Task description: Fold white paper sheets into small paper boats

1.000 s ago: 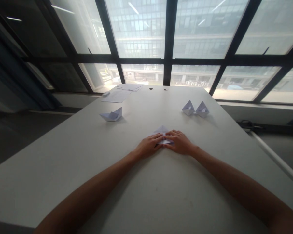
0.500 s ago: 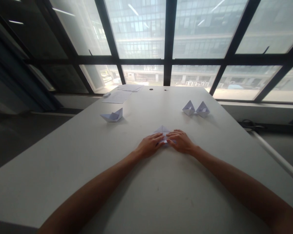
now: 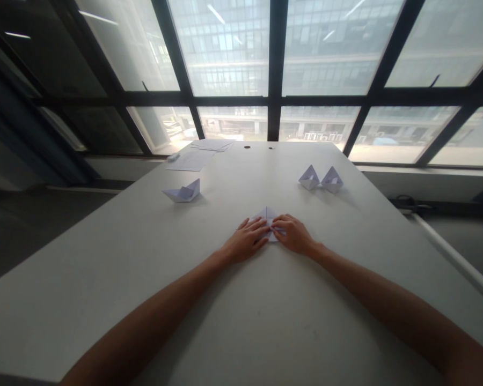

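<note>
Over the white table (image 3: pixel 241 332) I see bare forearms (image 3: pixel 165 303), slim wrists (image 3: pixel 226 254), and a left hand (image 3: pixel 247 239) and right hand (image 3: pixel 293 235) ungloved.

We see white folded paper (image 3: pixel 269 212) under the fingers (image 3: pixel 256 229), a thin dark line down its tip. Beyond them sit white, lilac-tinged origami boats (image 3: pixel 183 193) — one left, two right. Around them our tabletop (image 3: pixel 241 316) is off-white; farther off — black window frames (image 3: pixel 275 69), a dark blue curtain (image 3: pixel 28 110) leftward.

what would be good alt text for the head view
A left hand and right hand touch a folded white paper on a white table. Beyond it sit one paper boat on the left and two more boats on the right, with loose sheets farther back before large windows.
</note>
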Demonstrator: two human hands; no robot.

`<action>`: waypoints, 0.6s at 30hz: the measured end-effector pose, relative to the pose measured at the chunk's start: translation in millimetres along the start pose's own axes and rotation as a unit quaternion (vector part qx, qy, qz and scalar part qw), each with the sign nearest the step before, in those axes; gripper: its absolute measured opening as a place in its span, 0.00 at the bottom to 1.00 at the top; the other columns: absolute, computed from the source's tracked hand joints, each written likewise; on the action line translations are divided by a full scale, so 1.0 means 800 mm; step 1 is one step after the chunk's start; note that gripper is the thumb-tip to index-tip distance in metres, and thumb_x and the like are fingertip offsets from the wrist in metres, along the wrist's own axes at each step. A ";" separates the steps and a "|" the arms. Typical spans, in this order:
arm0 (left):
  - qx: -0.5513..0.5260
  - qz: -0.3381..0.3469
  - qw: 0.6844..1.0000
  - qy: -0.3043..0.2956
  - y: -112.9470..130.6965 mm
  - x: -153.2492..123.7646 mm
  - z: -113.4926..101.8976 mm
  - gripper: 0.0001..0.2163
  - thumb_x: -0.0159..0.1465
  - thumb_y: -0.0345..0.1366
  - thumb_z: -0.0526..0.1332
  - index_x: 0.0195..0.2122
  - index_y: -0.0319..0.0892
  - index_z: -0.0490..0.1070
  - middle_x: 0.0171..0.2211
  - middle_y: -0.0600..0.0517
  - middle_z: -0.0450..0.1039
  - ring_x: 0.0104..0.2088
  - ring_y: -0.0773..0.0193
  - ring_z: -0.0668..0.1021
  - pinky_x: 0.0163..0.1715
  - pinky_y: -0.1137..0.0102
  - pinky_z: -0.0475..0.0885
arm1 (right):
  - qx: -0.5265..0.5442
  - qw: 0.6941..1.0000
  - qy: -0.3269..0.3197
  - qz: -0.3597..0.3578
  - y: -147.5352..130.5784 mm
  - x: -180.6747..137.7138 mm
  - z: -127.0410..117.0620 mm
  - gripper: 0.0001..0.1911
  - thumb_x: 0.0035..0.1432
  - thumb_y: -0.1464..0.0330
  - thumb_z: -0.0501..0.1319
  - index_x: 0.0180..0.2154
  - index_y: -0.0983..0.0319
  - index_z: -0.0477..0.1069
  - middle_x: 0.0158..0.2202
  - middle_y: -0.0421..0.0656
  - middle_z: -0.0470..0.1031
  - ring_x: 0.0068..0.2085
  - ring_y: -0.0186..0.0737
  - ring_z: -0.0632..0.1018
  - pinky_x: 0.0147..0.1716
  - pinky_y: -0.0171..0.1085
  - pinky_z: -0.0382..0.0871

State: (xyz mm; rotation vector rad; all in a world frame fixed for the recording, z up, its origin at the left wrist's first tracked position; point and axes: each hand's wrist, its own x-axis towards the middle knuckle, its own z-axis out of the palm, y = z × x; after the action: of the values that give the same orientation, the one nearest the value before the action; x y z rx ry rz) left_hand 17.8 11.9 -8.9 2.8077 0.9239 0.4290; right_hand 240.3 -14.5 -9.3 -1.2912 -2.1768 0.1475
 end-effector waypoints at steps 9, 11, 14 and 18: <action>0.022 -0.018 0.999 -0.038 -0.006 0.000 0.004 0.29 0.71 0.53 0.47 0.70 0.48 0.52 0.69 0.48 0.51 0.69 0.54 0.55 0.68 0.53 0.47 | -0.080 0.996 -0.041 0.026 -0.010 0.009 0.000 0.10 0.63 0.73 0.57 0.43 0.60 0.75 0.45 0.47 0.77 0.50 0.44 0.72 0.50 0.41 0.65; 0.025 -0.015 0.998 -0.048 -0.004 0.009 0.006 0.29 0.71 0.54 0.47 0.69 0.48 0.52 0.70 0.49 0.51 0.70 0.53 0.54 0.68 0.52 0.47 | -0.107 0.992 -0.057 0.042 -0.011 0.011 -0.005 0.09 0.63 0.72 0.57 0.41 0.60 0.75 0.45 0.48 0.76 0.49 0.45 0.72 0.48 0.41 0.66; 0.023 -0.001 0.998 -0.054 0.005 0.029 0.011 0.29 0.71 0.54 0.47 0.69 0.49 0.53 0.70 0.49 0.51 0.69 0.52 0.54 0.67 0.51 0.49 | -0.139 0.985 -0.063 0.078 -0.012 0.010 -0.014 0.10 0.64 0.71 0.55 0.41 0.61 0.75 0.44 0.50 0.76 0.48 0.48 0.73 0.46 0.42 0.66; 0.023 0.009 0.999 -0.035 0.020 0.053 0.024 0.28 0.71 0.54 0.49 0.69 0.51 0.53 0.69 0.49 0.53 0.69 0.51 0.56 0.66 0.50 0.53 | -0.159 0.977 -0.048 0.134 -0.012 -0.004 -0.024 0.12 0.65 0.70 0.54 0.46 0.63 0.74 0.46 0.51 0.75 0.48 0.48 0.72 0.46 0.43 0.66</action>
State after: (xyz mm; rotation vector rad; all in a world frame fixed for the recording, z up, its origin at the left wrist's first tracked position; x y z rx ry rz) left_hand 65.5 23.3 -13.6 2.8553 0.9057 0.3129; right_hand 244.6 -26.1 8.4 -1.7920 -2.1568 -0.0370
